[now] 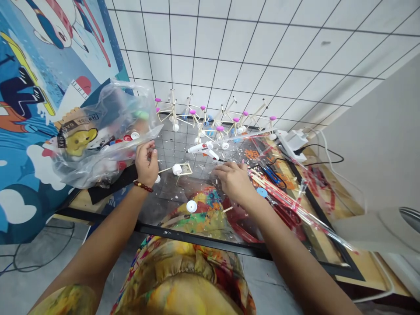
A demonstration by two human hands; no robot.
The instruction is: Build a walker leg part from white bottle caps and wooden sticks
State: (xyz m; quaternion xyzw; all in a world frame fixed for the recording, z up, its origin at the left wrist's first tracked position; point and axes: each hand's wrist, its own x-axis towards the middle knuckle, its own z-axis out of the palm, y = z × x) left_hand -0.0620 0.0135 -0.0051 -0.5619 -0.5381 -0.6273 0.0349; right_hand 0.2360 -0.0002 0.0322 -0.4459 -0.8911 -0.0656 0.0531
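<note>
My left hand (147,163), a beaded bracelet at its wrist, is beside the edge of a clear plastic bag (111,153). Its fingers curl loosely, with nothing visible in them. Right of it lies a small stick frame (186,169) with a white wheel (177,169) and a thin stick. My right hand (234,180) is palm down over the table, fingers bent but apart; their undersides are hidden. Just beyond those fingers lies a white glue gun (205,150) on its side, its dark cord running near them. A loose white wheel (191,206) lies closer to me.
Stick structures (210,120) with pink and white pieces line the wall. At right are bundled sticks (285,197), blue-handled pliers (271,174), a blue disc (261,192) and a white power strip (292,142). Scraps litter the glassy tabletop; its black edge (203,240) runs before me.
</note>
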